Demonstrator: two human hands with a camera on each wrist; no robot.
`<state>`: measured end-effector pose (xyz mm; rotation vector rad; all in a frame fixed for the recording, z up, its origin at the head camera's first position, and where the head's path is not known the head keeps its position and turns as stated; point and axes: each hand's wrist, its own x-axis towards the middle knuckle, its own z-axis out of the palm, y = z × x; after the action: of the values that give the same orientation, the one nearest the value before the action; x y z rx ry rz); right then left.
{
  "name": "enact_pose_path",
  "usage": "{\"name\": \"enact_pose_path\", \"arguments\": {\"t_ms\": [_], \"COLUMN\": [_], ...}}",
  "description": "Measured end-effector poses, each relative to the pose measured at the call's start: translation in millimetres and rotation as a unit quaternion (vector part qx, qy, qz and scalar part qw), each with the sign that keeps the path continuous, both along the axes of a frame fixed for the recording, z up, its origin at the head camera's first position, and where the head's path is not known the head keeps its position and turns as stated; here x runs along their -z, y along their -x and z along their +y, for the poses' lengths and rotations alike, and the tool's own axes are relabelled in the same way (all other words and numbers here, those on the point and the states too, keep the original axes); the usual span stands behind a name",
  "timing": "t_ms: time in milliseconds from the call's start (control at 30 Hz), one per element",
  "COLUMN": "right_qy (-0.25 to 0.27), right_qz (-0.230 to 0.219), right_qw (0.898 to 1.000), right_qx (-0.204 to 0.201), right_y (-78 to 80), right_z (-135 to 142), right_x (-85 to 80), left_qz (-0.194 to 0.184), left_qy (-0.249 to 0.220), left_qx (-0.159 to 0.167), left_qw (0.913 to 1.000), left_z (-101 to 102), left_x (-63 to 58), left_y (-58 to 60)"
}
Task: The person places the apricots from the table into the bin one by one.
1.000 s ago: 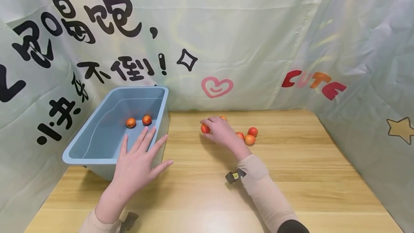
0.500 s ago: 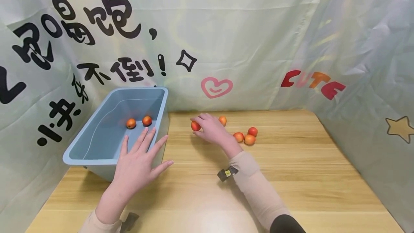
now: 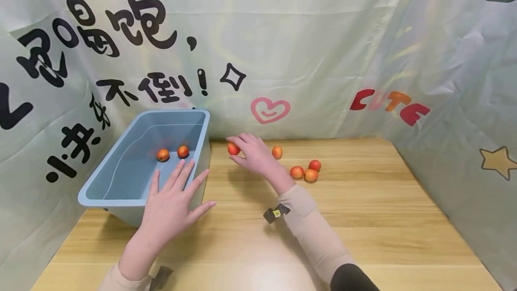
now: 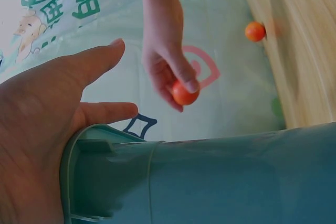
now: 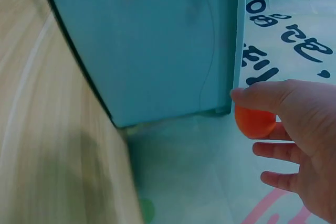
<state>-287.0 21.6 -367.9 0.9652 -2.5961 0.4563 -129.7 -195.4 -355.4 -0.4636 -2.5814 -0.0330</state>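
Observation:
My right hand point(image 3: 253, 154) pinches a small, round orange-red fruit point(image 3: 233, 148) between thumb and fingers, to the right of the blue plastic bin point(image 3: 102, 201). In the right wrist view, this fruit point(image 5: 254, 121) sits under the thumb, the other fingers spread below it. Fingers straight and spread, my left hand point(image 3: 171, 203) lies over the bin's near right corner; whether it bears on the rim I cannot tell. Inside the bin are two similar fruits, an orange one point(image 3: 163, 155) and a redder one point(image 3: 183, 151).
Behind my right hand a lone fruit point(image 3: 277, 152) lies on the wooden table point(image 3: 383, 219). Three more fruits point(image 3: 310, 175) sit close together farther right. A printed cloth backdrop point(image 3: 307, 48) stands along the table's back and sides.
My right hand has carried the fruit leftward and slightly away from me, nearer the bin. The lone fruit behind it has come into full view. My left hand stays in place.

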Motion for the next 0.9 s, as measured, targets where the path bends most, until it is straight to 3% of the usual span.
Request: {"name": "enact_pose_path", "arguments": {"t_ms": [300, 567, 900], "right_qy": [0.056, 0.131, 0.115], "right_qz": [0.06, 0.121, 0.123], "right_qw": [0.997, 0.983, 0.983], "right_qx": [-0.013, -0.046, -0.066], "right_y": [-2.3, -3.5, -3.4], "right_z": [-14.9, -34.9, -58.8], "right_x": [-14.7, -24.5, -33.1], "left_qz": [0.0, 0.005, 0.008], "left_qy": [0.0, 0.001, 0.002], "left_qx": [-0.001, 0.003, 0.006], "left_qw": [1.0, 1.0, 1.0], "left_z": [0.0, -0.5, -0.3], "left_x": [0.4, 0.6, 0.7], "left_y": [-0.1, 0.0, -0.4]}}
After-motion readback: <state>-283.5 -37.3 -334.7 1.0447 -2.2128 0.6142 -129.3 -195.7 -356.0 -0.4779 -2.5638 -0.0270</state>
